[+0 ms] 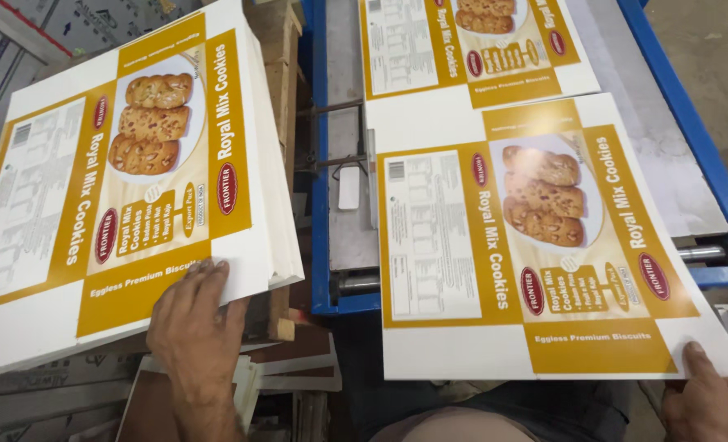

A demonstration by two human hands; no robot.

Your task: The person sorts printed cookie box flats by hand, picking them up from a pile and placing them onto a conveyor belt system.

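Observation:
My left hand [194, 315] rests fingers-down on the near corner of a stack of printed cardboard sheets [110, 180], white with yellow panels and a photo of biscuits, tilted on a wooden support at the left. My right hand [704, 397] pinches the near right corner of a single identical printed sheet [536, 245], which lies flat on the blue-framed machine table [343, 237]. Another such sheet [470, 45] lies farther along the table, overlapped by the near one.
Blue metal rails [691, 123] edge the table on both sides, with a steel roller [700, 254] at the right. A small white block [348, 188] sits on a guide bar. Loose cardboard scraps [282, 368] lie below the stack.

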